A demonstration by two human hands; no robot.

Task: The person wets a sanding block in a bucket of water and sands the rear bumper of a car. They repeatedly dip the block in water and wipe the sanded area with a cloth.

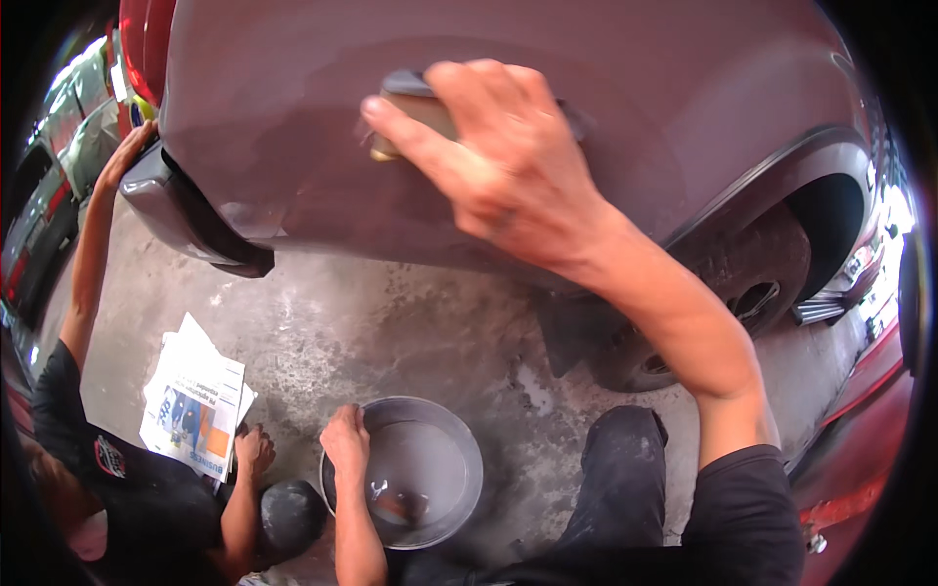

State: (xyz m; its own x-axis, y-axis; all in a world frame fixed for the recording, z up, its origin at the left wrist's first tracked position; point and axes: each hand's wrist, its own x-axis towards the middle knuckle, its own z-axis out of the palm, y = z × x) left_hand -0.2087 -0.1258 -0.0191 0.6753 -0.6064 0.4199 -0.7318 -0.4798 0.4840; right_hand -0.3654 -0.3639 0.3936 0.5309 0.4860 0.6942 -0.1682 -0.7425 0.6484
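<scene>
My right hand (498, 137) grips a tan and dark grey sanding block (428, 109) and presses it to the dull maroon car panel (293, 117). The thumb lies along the block's left side, and the other fingers curl over its top. Low in the middle, my left hand (347, 441) is closed over the left rim of a round grey bucket (477, 467) standing on the floor. Cloudy greyish water (425, 469) fills part of the bucket, with a brownish reflection or object in it that I cannot make out.
A co-worker in a black shirt (147, 488) crouches at left, one hand (132, 156) on the car's corner by the dark bumper (200, 220). Newspaper sheets (191, 396) lie near that person's other hand (254, 451). A wheel (752, 264) stands right, under the arch.
</scene>
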